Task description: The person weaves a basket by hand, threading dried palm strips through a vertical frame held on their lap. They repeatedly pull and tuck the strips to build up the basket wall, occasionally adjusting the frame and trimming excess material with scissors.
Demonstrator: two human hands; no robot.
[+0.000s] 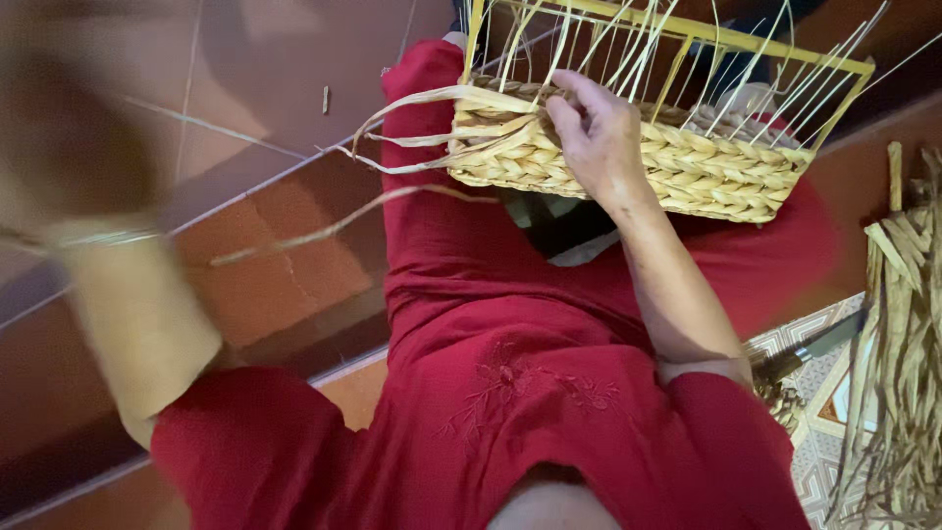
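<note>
Red garment (510, 412) nearest; right hand (601, 137) clamped on half-woven basket (706, 162) rim, loose strand (343, 224) trailing leftward toward blurred left arm (137, 314) (hand's grip indiscernible).

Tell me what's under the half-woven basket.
The basket rests on the person's lap, over red cloth, steadied by the right hand. A dark and pale patch shows beneath its near edge; the rest is covered.
</note>
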